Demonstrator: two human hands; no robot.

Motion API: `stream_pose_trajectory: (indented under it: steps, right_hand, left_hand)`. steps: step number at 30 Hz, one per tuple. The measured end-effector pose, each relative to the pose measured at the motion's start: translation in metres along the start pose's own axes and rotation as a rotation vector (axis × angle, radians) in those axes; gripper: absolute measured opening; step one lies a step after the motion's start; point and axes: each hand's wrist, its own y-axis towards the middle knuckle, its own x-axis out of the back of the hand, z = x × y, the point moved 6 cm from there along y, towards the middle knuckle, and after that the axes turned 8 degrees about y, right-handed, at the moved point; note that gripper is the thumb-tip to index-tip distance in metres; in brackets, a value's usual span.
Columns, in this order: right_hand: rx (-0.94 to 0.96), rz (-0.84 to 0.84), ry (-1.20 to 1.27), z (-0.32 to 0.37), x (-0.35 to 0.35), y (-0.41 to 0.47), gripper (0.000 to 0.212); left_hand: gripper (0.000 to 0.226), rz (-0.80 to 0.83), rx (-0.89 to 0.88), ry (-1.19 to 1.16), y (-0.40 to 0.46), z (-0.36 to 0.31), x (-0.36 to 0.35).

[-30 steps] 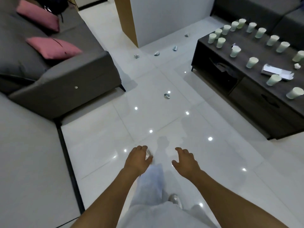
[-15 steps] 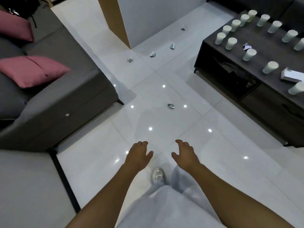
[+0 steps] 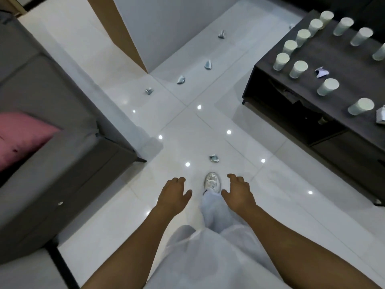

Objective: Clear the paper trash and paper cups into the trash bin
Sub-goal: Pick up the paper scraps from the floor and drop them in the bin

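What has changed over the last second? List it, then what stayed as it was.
The person has walked forward: the nearest crumpled paper on the floor now lies just ahead of the white shoe, and the coffee table with its paper cups is nearer. Left hand and right hand stay open and empty; nothing was picked up.

A single head-worn wide-angle camera looks forward and steeply down from standing height. The glossy white tiled floor (image 3: 187,126) fills the centre, a grey fabric sofa (image 3: 62,155) sits close at left, and a dark wooden desk (image 3: 354,84) at right.
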Motion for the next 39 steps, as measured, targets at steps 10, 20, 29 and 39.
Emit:
stream_pose_trajectory:
  steps: [10,20,29,39]
  right_hand:
    - [-0.108,-0.013,0.095,0.048,0.051,0.146,0.056]
    - [-0.258,-0.005,0.150,-0.030,-0.067,0.375,0.070]
    - [-0.264,-0.053,0.142,-0.158,-0.219,0.551,0.073]
    - [-0.170,-0.159,0.119,-0.215,-0.283,0.634,0.076]
  left_hand:
    - [0.050,0.061,-0.025,-0.018,0.158,-0.013,0.069]
    - [0.053,0.229,-0.072,0.033,0.366,0.032,-0.062]
    - [0.057,0.258,-0.233,0.119,0.555,0.062,-0.233]
    - [0.054,0.313,-0.260,0.121,0.596,0.097,-0.332]
